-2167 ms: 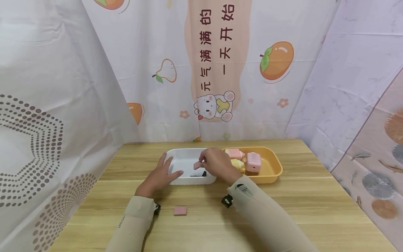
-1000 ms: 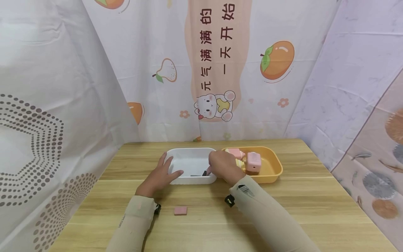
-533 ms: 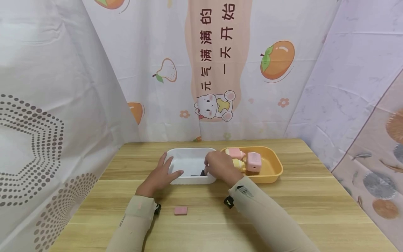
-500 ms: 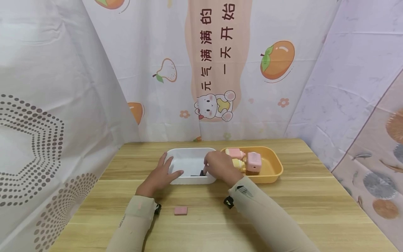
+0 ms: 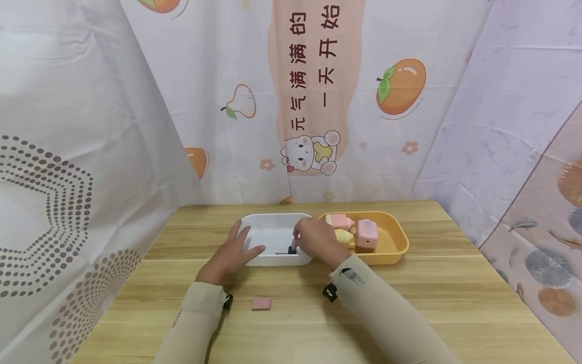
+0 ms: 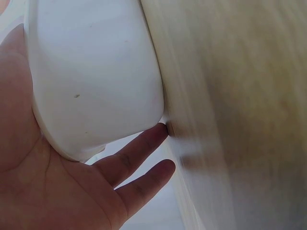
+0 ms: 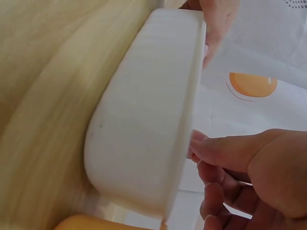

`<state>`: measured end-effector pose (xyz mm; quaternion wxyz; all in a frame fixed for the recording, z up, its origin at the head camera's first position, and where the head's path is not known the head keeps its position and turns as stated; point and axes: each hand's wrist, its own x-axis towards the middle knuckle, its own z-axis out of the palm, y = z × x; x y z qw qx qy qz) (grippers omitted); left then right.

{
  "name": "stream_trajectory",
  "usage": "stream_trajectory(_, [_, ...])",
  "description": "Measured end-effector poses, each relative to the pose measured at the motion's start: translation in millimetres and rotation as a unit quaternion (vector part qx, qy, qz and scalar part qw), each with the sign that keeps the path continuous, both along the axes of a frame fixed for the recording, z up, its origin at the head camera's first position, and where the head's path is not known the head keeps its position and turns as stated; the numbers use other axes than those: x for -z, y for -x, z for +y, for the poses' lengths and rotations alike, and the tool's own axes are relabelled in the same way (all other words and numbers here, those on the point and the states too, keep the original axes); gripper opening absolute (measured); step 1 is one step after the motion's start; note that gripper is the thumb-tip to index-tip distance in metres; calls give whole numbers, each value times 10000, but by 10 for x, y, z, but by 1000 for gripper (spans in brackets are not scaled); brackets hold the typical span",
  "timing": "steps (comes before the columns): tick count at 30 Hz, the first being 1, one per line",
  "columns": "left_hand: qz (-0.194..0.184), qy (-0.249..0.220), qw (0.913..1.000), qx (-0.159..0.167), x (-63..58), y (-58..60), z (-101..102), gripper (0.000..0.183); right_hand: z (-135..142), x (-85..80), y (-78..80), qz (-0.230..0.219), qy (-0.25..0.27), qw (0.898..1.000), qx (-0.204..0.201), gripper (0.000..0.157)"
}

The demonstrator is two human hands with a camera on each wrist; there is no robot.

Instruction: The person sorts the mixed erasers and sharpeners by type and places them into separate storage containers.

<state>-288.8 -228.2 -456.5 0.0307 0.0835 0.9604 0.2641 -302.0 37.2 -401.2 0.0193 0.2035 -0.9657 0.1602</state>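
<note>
My left hand [image 5: 227, 255] rests against the left end of a white tray [image 5: 254, 262]. Its fingers are spread; in the left wrist view, two straight fingers [image 6: 136, 153] lie along the tray's outer wall. My right hand [image 5: 320, 240] reaches over the right part of the tray, its thumb and fingertips pinching a small pink block [image 5: 293, 244], mostly covered by the hand. Just below these fingertips, a small black patch [image 5: 292, 250] shows on the tray floor, with a thin dark line to its left; what it is I cannot tell. Another flat pink block [image 5: 261, 304] lies on the table nearby.
Right beside the white tray stands an orange tray [image 5: 397, 245]. It holds a pink bottle-like piece [image 5: 337, 221], a yellow one [image 5: 342, 236] and a pink cube [image 5: 366, 234]. A printed curtain [image 5: 245, 151] hangs behind the wooden table [image 5: 386, 313].
My right hand has lowered the pink block from above the tray toward the black patch, going right and then slightly back left. The left hand keeps its place.
</note>
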Motion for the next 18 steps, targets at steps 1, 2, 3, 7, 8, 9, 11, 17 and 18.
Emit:
stream_trajectory(1, [0, -7, 10000, 5, 4, 0, -3, 104, -1, 14, 2, -3, -14, 10000, -42, 12])
stream_trajectory(2, [4, -10, 10000, 8, 7, 0, -5, 104, -2, 29, 3, 16, -32, 10000, -72, 13])
stream_trajectory(3, [6, -18, 10000, 12, 10, 0, -8, 104, -5, 47, 4, 62, -65, 9999, -92, 13])
stream_trajectory(7, [-6, -58, 10000, 6, 13, -4, -15, 105, -25, 89, 4, 202, -98, 9997, -118, 13])
stream_trajectory(8, [-2, -59, 10000, 3, 14, -4, -18, 105, -32, 95, 4, 235, -106, 9996, -108, 13])
stream_trajectory(9, [2, -54, 10000, -3, 16, -3, -22, 106, -39, 97, 3, 253, -97, 9996, -110, 13])
stream_trajectory(11, [8, -43, 10000, -13, 22, 2, -27, 106, -49, 96, 3, 274, -91, 9995, -106, 13])
stream_trajectory(17, [16, -10, 10000, -9, 42, 21, -30, 106, -47, 87, -4, 321, -152, 9993, -69, 13])
stream_trajectory(18, [17, -8, 10000, -7, 41, 23, -29, 106, -44, 87, -3, 336, -161, 9993, -60, 13])
